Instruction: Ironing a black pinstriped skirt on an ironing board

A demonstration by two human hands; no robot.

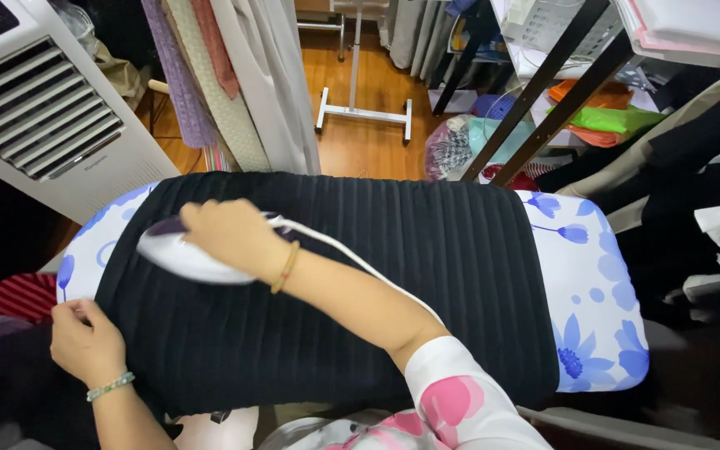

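Right hand (225, 233) covers the top of the white iron (178, 257), fingers closed around its hidden handle. The iron rests on black pleated cloth (377, 283), left of centre. Left hand (85, 340) pinches the cloth's near-left edge. The floral board (597, 292) shows right; a white fan unit (43, 117) stands far left, cut off.

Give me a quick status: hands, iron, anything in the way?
Right hand grips white iron on black pleated fabric. Left hand pinches fabric edge. Cord trails over forearm.
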